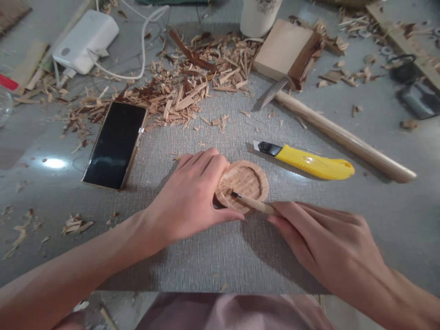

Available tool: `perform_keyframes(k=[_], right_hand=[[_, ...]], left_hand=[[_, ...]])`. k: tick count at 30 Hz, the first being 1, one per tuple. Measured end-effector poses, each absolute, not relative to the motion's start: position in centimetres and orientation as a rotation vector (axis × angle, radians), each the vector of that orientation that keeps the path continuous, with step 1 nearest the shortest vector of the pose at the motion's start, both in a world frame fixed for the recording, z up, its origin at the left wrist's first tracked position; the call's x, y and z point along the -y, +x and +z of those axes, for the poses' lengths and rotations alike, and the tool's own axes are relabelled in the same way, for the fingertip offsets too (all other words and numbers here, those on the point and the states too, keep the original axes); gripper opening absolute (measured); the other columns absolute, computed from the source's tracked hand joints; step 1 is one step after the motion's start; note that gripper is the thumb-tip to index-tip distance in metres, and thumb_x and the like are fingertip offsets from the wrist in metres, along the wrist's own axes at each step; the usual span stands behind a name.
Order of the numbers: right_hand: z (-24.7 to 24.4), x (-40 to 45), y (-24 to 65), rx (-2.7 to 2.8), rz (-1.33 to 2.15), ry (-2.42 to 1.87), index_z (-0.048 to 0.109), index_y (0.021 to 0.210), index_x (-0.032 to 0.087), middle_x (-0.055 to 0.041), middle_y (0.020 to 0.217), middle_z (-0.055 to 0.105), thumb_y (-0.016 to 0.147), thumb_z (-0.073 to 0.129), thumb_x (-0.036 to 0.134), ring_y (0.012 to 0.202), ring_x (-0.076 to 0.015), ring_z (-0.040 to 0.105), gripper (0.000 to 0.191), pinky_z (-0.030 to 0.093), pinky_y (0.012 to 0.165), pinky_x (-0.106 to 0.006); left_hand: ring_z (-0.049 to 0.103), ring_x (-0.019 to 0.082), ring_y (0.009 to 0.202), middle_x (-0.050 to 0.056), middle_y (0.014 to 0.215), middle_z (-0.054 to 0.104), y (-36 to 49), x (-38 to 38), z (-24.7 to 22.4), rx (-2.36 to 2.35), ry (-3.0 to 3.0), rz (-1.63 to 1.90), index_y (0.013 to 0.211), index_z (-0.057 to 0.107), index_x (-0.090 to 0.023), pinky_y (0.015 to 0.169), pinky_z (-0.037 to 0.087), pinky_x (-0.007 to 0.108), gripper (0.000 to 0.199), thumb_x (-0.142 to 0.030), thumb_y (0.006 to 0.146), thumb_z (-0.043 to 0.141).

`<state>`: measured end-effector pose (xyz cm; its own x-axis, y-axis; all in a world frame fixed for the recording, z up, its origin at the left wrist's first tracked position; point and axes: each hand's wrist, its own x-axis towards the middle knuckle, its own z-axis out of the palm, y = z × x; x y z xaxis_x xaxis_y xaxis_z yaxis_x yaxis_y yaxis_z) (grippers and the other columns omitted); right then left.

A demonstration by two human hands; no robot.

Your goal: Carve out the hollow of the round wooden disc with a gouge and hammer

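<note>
A round wooden disc (252, 181) with a hollowed, tool-marked middle and a raised rim lies on the grey table near its front edge. My left hand (195, 197) is closed on the disc's left side, with the thumb along the near edge. In my right hand (323, 238) is a wood carving chisel (257, 204), gripped by its light wooden handle. The chisel's short metal tip touches the left part of the hollow, where a small chip sits. A yellow utility knife (312, 162) with its blade out lies beyond my right hand.
A hammer (337, 128) lies behind the knife, its head by a wood block (285, 48). A phone (117, 144) rests at the left. Wood shavings (192, 85) are heaped at the back, near a white power bank (87, 41) with cables and a white cup (257, 18).
</note>
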<state>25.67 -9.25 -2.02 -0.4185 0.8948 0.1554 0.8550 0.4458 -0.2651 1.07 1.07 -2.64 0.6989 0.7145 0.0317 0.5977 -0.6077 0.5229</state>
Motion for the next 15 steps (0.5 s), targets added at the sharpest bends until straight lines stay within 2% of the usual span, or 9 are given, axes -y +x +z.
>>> perform_keyframes(k=[8, 13, 15], right_hand=[[-2.9, 8.5, 26.4, 2.422, 0.248, -1.465, 0.061, 0.1, 0.021, 0.0025, 0.071, 0.069, 0.113, 0.049, 0.025, 0.051, -0.0126, 0.059, 0.018, 0.037, 0.05, -0.03], [-2.0, 7.5, 26.5, 2.339, 0.491, -1.448, 0.06, 0.096, 0.023, 0.0075, 0.058, 0.052, 0.113, 0.048, 0.028, 0.043, -0.0104, 0.046, 0.021, 0.034, 0.046, -0.027], [-1.3, 6.9, 27.0, 2.29, 0.485, -1.493, 0.06, 0.095, 0.023, 0.0086, 0.056, 0.048, 0.113, 0.049, 0.03, 0.042, -0.0093, 0.044, 0.022, 0.033, 0.045, -0.026]], left_hand=[[0.065, 0.036, 0.104, 0.011, 0.113, 0.066, 1.2, -1.0, -2.9, -0.99, 2.454, 0.365, 0.114, 0.054, -0.017, 0.087, 0.05, 0.052, 0.078, -0.06, 0.067, 0.1], [0.065, 0.036, 0.109, 0.011, 0.117, 0.066, 1.1, -1.2, -2.8, -0.941, 2.459, 0.336, 0.122, 0.053, -0.017, 0.091, 0.05, 0.052, 0.079, -0.059, 0.072, 0.097], [0.064, 0.035, 0.114, 0.012, 0.123, 0.065, 0.8, -1.4, -2.4, -0.908, 2.458, 0.32, 0.13, 0.051, -0.018, 0.094, 0.05, 0.052, 0.08, -0.056, 0.075, 0.096]])
